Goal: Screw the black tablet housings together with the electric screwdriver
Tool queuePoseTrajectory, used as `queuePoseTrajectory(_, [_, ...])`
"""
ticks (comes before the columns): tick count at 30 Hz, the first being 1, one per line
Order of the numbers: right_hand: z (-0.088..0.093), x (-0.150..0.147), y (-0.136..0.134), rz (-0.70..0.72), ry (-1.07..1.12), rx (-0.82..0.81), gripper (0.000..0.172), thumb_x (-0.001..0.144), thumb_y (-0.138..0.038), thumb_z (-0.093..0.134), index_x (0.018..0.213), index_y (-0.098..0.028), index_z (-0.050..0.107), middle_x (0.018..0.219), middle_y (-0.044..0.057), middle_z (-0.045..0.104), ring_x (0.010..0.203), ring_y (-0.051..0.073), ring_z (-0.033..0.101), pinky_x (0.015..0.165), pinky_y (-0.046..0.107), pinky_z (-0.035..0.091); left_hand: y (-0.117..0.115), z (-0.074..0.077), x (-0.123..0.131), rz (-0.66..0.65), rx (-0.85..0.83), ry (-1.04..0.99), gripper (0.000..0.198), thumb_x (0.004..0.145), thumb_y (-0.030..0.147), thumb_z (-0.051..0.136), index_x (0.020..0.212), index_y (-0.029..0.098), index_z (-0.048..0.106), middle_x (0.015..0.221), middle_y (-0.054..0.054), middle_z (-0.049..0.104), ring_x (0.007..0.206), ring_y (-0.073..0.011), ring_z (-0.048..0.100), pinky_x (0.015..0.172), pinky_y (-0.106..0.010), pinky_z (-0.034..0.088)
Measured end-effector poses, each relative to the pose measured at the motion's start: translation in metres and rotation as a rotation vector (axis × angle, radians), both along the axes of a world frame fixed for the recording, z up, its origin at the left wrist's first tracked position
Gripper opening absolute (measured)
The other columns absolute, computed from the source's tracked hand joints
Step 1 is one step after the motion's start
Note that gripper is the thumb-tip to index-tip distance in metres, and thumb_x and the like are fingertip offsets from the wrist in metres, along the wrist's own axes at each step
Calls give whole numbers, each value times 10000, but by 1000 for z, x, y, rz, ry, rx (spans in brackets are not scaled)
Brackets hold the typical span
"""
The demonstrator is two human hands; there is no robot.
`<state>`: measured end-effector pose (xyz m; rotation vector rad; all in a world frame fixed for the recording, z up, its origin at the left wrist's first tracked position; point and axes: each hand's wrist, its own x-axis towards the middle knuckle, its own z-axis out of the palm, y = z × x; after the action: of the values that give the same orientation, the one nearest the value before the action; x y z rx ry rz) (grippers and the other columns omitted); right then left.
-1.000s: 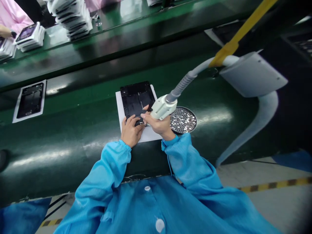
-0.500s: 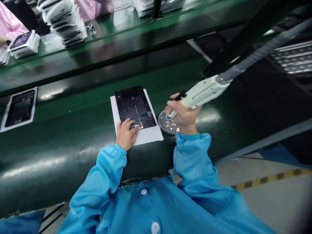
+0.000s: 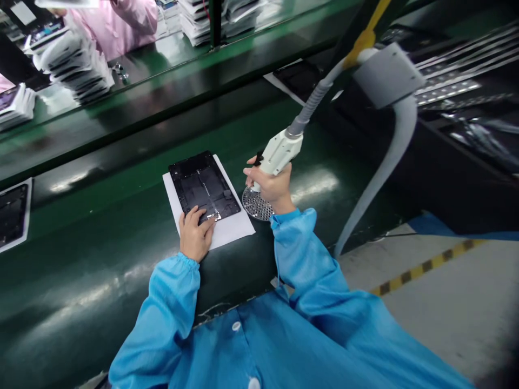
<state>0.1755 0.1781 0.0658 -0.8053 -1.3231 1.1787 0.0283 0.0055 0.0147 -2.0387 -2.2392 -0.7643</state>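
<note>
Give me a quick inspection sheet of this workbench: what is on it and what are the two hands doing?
Surface: glossy green conveyor belt.
Job's things: black panel on a white sheet; round screw tray beside it.
Clutter: another black panel at far left; white stacks on the far bench.
Hands: left hand presses the panel's near edge; right hand grips a white electric screwdriver, tip over the tray.
Cables: grey hose rising from the screwdriver.
Surroundings: person in pink opposite; striped floor tape.
</note>
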Motion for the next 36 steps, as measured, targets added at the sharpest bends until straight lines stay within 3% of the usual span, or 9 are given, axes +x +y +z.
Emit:
queuePoseTrajectory(12, [-2,0,1,15,11,-1,138,616,-226,716,708,-206,614,450,-72,538,357,95,491,383,262,404,0,0,0,-7,9,-8,178,896,259,579,979,245,736,1215,-105,634,1261,-299,503,1086,-568,297])
queuePoseTrajectory(17, [-2,-1,1,17,-14,1,154,629,-255,723,724,-212,609,435,-77,530,362,101,497,394,271,413,0,-2,-2,53,51,-75,243,884,337,593,1061,211,702,1251,-133,607,1288,-317,467,1066,-561,348])
queuePoseTrajectory(26, [8,-2,-15,-5,71,31,188,632,-288,745,737,-232,599,445,-79,513,371,107,490,416,290,432,0,-1,3,109,-2,-12,207,875,367,615,973,238,744,1302,-106,588,1297,-321,455,1059,-570,351])
queuePoseTrajectory(32, [14,-29,-55,263,47,-60,265,652,-371,760,808,-228,600,463,-69,546,396,126,518,449,312,473,-1,3,1,20,-96,3,277,855,416,633,1055,249,727,1341,-104,569,1304,-319,446,1075,-588,310])
queuePoseTrajectory(36, [8,-47,-71,347,0,-105,270,643,-345,750,813,-201,598,504,-59,561,414,114,518,460,299,479,-1,7,-1,-22,-145,-7,338,840,448,635,1108,255,709,1386,-97,531,1333,-335,400,1087,-600,283])
